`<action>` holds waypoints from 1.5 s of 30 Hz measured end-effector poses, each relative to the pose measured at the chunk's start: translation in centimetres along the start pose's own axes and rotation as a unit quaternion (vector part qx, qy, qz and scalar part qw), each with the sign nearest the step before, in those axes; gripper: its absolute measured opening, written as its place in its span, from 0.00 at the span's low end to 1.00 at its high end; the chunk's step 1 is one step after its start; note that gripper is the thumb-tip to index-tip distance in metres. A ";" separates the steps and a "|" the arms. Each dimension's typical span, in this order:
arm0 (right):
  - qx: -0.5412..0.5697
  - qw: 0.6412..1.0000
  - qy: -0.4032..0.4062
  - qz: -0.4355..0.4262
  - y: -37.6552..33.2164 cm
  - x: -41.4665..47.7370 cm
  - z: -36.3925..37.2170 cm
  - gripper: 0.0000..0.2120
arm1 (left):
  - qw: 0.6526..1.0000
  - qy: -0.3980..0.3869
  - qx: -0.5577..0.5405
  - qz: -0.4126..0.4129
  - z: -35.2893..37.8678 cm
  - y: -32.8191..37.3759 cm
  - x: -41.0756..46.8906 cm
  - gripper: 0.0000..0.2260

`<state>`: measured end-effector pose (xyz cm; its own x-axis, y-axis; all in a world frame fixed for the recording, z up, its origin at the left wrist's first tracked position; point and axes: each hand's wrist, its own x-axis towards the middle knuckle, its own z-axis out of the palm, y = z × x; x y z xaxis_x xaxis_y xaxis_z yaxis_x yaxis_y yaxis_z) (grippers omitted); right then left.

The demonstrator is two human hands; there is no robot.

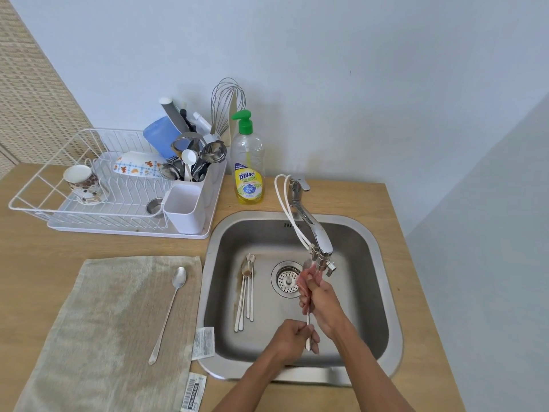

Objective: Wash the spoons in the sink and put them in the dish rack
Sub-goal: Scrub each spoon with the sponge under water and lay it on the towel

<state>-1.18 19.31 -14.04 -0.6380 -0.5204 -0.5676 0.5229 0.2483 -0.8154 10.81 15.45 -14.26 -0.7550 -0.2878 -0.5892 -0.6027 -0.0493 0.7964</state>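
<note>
Over the steel sink (pixel 368 292), my left hand (pixel 294 336) pinches the handle end of a long spoon (pixel 308 321). My right hand (pixel 319 295) grips a pink cloth (pixel 306 279) wrapped round the spoon's upper part, just under the faucet spout (pixel 322 245). The spoon's bowl is mostly hidden by the cloth. Several long spoons (pixel 246 289) lie side by side on the sink floor, left of the drain (pixel 287 279). One more long spoon (pixel 170 310) lies on the beige towel (pixel 98 337). The white dish rack (pixel 98 203) stands at the back left.
The rack holds a mug (pixel 83 182), a patterned plate (pixel 136 166) and a white cutlery caddy (pixel 185 208) full of utensils. A dish soap bottle (pixel 248 165) stands between rack and faucet. The wooden counter (pixel 416 337) ends at the right, by a wall.
</note>
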 end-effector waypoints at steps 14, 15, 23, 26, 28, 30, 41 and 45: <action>-0.275 0.956 0.060 -0.085 -0.5 -1.0 -1.0 0.19 | 0.980 0.184 -0.061 0.033 -7.0 2.7 4.1 0.08; -0.291 0.951 0.063 -0.085 -0.6 -1.0 -0.9 0.20 | 0.980 0.181 -0.073 0.042 -6.9 3.4 4.7 0.09; -0.333 0.935 0.083 -0.086 -1.2 -0.1 -1.1 0.22 | 0.971 0.229 -0.072 -0.015 -5.3 6.0 9.4 0.06; -0.331 0.938 0.072 -0.079 -0.8 -0.3 -1.6 0.22 | 0.960 0.268 -0.075 -0.018 -5.8 6.8 10.0 0.06; -0.337 0.937 0.059 -0.063 -0.8 -0.3 -2.0 0.20 | 0.959 0.270 -0.090 -0.011 -6.1 6.5 10.3 0.06; -0.342 0.937 0.040 -0.051 -1.2 -0.3 -2.1 0.19 | 0.960 0.259 -0.107 -0.003 -5.8 5.6 10.4 0.05; -0.364 0.931 0.006 -0.043 -2.2 -0.8 -2.5 0.18 | 0.931 0.310 -0.193 -0.004 -7.5 5.6 9.8 0.04; -0.387 0.920 0.014 -0.052 -2.3 -1.0 -3.0 0.19 | 0.923 0.327 -0.202 0.000 -8.0 5.6 10.1 0.04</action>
<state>-3.47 21.67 -11.95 -0.6810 -0.5559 -0.4767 -0.0945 0.7123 -0.6955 1.88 4.62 -14.60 -0.3590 -0.7968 -0.4861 -0.3571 -0.3639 0.8603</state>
